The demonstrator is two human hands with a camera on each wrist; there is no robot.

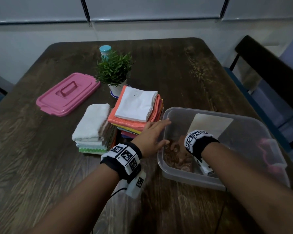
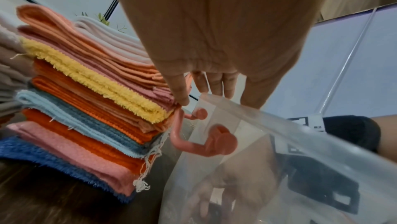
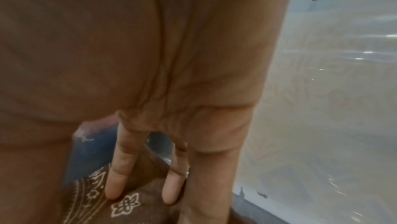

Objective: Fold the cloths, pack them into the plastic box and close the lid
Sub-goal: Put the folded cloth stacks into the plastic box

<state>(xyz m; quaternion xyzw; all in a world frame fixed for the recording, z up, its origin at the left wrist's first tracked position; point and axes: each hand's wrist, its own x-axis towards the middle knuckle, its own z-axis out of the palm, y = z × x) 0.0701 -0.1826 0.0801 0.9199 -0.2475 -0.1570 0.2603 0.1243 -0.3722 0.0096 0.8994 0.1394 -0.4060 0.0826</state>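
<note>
The left hand [image 1: 150,137] is laid open-fingered against the plastic box [image 1: 243,122], while the right hand [image 3: 171,151] presses flat on one brown patterned cloth [image 3: 126,205] inside. Two folded stacks [image 1: 135,112] are left of the box, nearer the left hand; one pink lid [image 1: 68,93] is farther left.

The dark wooden table [image 1: 167,68] carries a clear plastic box [image 1: 243,125], two stacks of folded cloths [image 1: 135,112] beside it, a pink rectangular plastic lid [image 1: 68,94], and a small potted plant [image 1: 114,71].
</note>
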